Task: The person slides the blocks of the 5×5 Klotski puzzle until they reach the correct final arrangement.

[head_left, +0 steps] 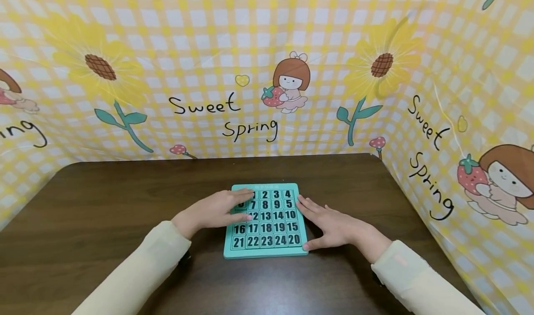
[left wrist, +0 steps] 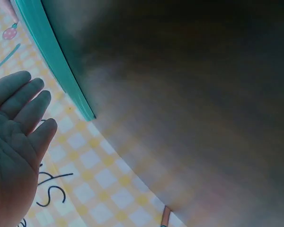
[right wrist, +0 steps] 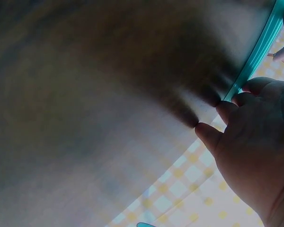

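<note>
A turquoise number slide puzzle (head_left: 267, 254) lies flat on the brown table, its black-numbered square tiles in rows. My left hand (head_left: 212, 211) reaches over its left side, fingers extended across the upper-left tiles, hiding some of them; the thumb tip rests by the 12. In the left wrist view the left hand (left wrist: 16, 132) has straight fingers, beside the puzzle's turquoise edge (left wrist: 61, 71). Along the right edge, my right hand (head_left: 338, 224) touches the frame with extended fingers, thumb at the lower right corner. The right wrist view shows that hand (right wrist: 255, 137) against the turquoise side (right wrist: 255, 59).
The dark wooden table (head_left: 104, 241) extends around the puzzle. A yellow checked cloth (head_left: 200, 51) with flowers, cartoon figures and lettering hangs behind the table and along its right side.
</note>
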`<action>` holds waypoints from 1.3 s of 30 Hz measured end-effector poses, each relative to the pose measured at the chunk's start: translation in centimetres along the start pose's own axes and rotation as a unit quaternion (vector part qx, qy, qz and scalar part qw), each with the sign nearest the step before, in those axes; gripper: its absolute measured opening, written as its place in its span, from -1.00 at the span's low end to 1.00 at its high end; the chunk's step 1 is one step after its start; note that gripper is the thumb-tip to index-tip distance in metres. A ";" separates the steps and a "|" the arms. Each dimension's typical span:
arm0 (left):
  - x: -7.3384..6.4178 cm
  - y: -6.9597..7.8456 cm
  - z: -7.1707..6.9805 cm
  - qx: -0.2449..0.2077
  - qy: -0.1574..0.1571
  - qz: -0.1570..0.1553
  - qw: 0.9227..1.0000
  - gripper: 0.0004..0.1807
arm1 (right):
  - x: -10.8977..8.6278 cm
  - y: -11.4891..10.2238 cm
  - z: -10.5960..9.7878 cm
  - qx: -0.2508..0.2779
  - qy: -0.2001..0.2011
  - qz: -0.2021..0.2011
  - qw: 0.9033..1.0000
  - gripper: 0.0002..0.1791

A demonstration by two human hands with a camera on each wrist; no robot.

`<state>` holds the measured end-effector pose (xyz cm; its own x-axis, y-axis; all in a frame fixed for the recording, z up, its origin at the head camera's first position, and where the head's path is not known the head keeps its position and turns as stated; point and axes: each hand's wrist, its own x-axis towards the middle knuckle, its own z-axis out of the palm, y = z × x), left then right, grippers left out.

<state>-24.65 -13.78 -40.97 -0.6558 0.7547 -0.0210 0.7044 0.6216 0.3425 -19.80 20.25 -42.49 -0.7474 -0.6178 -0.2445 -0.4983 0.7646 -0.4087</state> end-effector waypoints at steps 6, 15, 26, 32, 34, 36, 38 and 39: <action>1.1 -0.4 0.0 0.006 -0.013 0.004 1.000 -0.19 | 0.0 0.1 0.0 -0.002 0.003 0.004 1.000 0.19; 0.0 0.0 -0.2 0.003 -0.031 -0.028 0.999 -0.14 | 0.2 0.2 -0.1 -0.002 0.004 0.004 1.000 0.20; -0.9 0.1 0.0 -0.008 -0.036 -0.029 0.999 -0.15 | 0.0 0.0 0.0 -0.004 0.001 0.005 1.000 0.19; -0.2 0.0 -0.4 0.002 -0.015 -0.006 1.000 -0.17 | 0.0 0.1 0.0 0.000 0.003 0.006 1.000 0.19; 0.0 0.0 -0.4 0.003 -0.020 -0.009 1.000 -0.18 | 0.0 0.1 0.0 -0.001 0.002 0.005 1.000 0.19; 0.2 0.1 -0.4 0.002 -0.028 -0.007 1.000 -0.19 | 0.0 0.1 0.0 -0.003 0.002 0.004 1.000 0.19; 0.3 0.1 -0.4 -0.001 -0.036 -0.012 0.999 -0.19 | 0.0 0.0 0.0 -0.003 0.002 0.005 1.000 0.19; 0.3 0.1 -0.4 -0.001 -0.037 -0.012 0.999 -0.19 | 0.0 0.0 -0.1 -0.003 0.002 0.005 1.000 0.19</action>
<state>-24.90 -13.54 -40.61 -0.6513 0.7524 -0.0985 0.6876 0.6402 0.3426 -19.86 20.29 -42.45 -0.7542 -0.6089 -0.2457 -0.4930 0.7723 -0.4006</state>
